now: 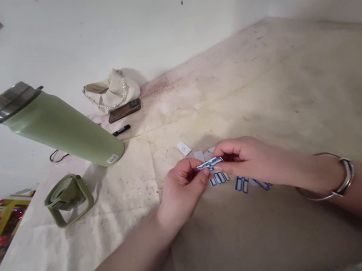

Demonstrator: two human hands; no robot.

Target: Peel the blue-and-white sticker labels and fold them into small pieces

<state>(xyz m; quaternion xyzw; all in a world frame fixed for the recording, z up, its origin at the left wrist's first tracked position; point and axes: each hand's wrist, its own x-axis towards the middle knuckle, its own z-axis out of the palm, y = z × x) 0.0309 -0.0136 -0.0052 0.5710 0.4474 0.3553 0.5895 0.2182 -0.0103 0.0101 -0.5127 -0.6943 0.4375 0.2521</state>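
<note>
Both hands meet over the middle of the counter (264,92), pinched from either side on one small blue-bordered label (210,164). The left hand (182,191) grips its near end between thumb and curled fingers; the right hand (251,160), a metal bangle (336,183) on its wrist, closes thumb and forefinger on the other end. The label is held just above the surface, roughly level.

Directly beneath and a little towards the right hand lie more blue-bordered labels (241,183), scattered flat, some half hidden under the right palm. A few plain white slips (183,148) sit just beyond the fingertips.

From where I stand, this looks like fine work on a sticker, perhaps separating it from its backing, though I cannot tell for sure. To do it well, I judge the pinch should stay light and near the corners, so the paper does not crease, and one hand should hold steady while the other works the edge. Keeping the label low over the pile means a dropped piece lands among its fellows.

Off to the left, well apart, a green flask (60,126) stands with its lid (68,199) lying beside it; near the wall are a cream bag (112,91), a phone (124,110) and a black pen (121,130).
</note>
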